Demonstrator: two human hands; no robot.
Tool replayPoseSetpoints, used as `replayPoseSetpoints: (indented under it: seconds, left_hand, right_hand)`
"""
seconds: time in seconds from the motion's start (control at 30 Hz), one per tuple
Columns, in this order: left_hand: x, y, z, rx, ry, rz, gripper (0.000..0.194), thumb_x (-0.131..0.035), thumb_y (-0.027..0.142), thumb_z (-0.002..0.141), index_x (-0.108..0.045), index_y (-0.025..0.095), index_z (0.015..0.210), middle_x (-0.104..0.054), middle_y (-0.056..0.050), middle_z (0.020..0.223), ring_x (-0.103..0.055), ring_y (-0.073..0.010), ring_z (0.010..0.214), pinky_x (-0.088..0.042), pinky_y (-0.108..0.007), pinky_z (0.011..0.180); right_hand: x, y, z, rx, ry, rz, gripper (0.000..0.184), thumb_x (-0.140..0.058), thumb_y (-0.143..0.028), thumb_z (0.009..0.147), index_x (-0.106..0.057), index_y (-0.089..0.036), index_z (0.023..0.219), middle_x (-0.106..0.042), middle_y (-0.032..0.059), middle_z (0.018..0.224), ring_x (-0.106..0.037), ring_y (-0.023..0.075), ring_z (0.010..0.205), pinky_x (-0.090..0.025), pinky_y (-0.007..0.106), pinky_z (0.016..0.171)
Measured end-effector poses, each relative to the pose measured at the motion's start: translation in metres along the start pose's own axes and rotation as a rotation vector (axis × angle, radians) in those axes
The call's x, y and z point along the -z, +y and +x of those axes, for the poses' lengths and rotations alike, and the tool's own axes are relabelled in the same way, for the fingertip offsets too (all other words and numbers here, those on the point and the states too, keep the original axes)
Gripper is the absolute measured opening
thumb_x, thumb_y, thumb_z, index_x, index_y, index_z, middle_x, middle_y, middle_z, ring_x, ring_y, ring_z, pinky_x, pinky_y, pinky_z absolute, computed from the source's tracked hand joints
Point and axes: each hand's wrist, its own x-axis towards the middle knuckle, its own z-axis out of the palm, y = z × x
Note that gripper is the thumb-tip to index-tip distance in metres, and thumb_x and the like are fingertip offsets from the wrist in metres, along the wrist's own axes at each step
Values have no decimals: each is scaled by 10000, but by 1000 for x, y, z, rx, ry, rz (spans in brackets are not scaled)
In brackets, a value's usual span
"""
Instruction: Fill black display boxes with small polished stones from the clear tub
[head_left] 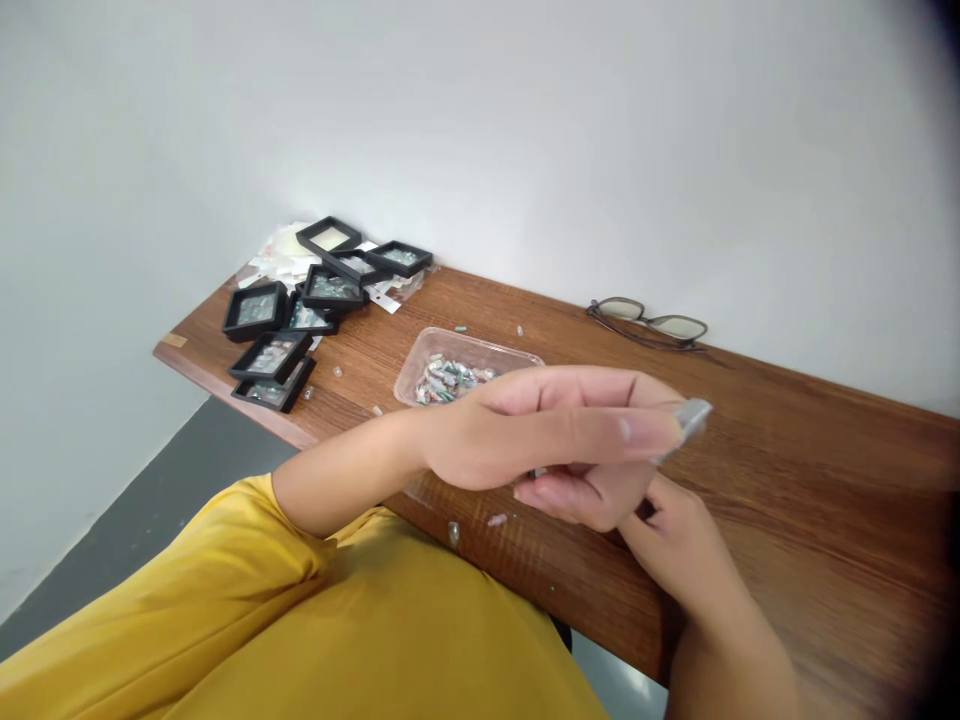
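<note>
My left hand (559, 435) reaches across in front of me, its thumb stretched along the bent fingers. Between thumb tip and fingers it pinches a small flat silvery piece (694, 416), slightly blurred. My right hand (637, 505) comes in from the lower right and lies behind and under the left one, largely covered by it. Its visible fingers are curled; a tiny dark bit shows beside them, but what they hold is hidden. Just behind my left hand stands a clear plastic tub (409, 365) with many small shiny shell-like pieces (446, 380).
Several black display frames (334, 288) lie piled at the table's left end, over white papers and clear bags (281, 255). A pair of glasses (649, 322) rests near the wall. Loose bits (454, 533) lie along the front edge of the wooden table (810, 480).
</note>
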Motion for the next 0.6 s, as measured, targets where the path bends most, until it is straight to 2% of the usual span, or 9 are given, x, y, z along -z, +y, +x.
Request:
replayPoseSetpoints:
  seconds: [0.07, 0.17, 0.23, 0.33, 0.4, 0.47, 0.6]
  left_hand:
    - [0, -2, -2, -27, -10, -1, 362, -518, 491, 1086, -470, 216, 856, -366, 108, 516, -293, -36, 454, -284, -177, 466]
    - [1, -4, -7, -29, -58, -7, 263, -488, 421, 1107, -537, 199, 976, -380, 106, 546, -316, -38, 478, -302, -189, 507]
    - [2, -7, -13, 41, -89, -40, 203, -511, 387, 1100, -554, 195, 1049, -413, 99, 588, -331, -38, 490, -286, -193, 505]
    - [4, -19, -23, 188, -67, -71, 166, -584, 364, 1066, -542, 207, 1037, -432, 93, 662, -366, -34, 521, -315, -187, 515]
    - [6, -29, -28, 310, -48, 16, 220, -604, 420, 1050, -538, 211, 1027, -460, 82, 702, -423, -40, 561, -365, -180, 537]
    - [8, -39, -31, 417, -65, 184, 265, -601, 465, 1044, -547, 206, 1023, -524, 64, 729, -480, -49, 613, -409, -177, 573]
    - [9, -51, -32, 483, -102, 475, 220, -634, 393, 1030, -586, 179, 1006, -616, 53, 767, -485, -33, 642, -407, -164, 621]
  right_hand:
    - [1, -3, 1, 3, 11, 11, 512, -551, -639, 995, -750, -171, 934, -621, 24, 680, -540, 117, 560, -422, 219, 528]
    - [2, -8, 2, 24, 53, 50, 477, -580, -609, 996, -772, -174, 956, -577, 10, 623, -505, 108, 525, -412, 215, 512]
    - [4, -12, 0, 53, 83, 103, 424, -621, -572, 995, -784, -181, 999, -576, 4, 622, -503, 103, 517, -429, 208, 513]
    - [7, -14, -8, 116, 96, 226, 290, -696, -470, 993, -771, -195, 1051, -649, 13, 736, -581, 100, 583, -482, 192, 560]
    - [9, -14, -14, 169, 73, 334, 255, -703, -433, 1008, -749, -201, 1103, -635, 12, 737, -592, 99, 604, -487, 189, 568]
    - [11, -14, -18, 235, 16, 448, 301, -698, -483, 1022, -732, -205, 1133, -567, -4, 665, -550, 95, 573, -461, 192, 542]
    - [12, -19, -16, 363, -151, 590, 389, -740, -623, 973, -760, -241, 1042, -512, -27, 604, -499, 73, 538, -438, 186, 546]
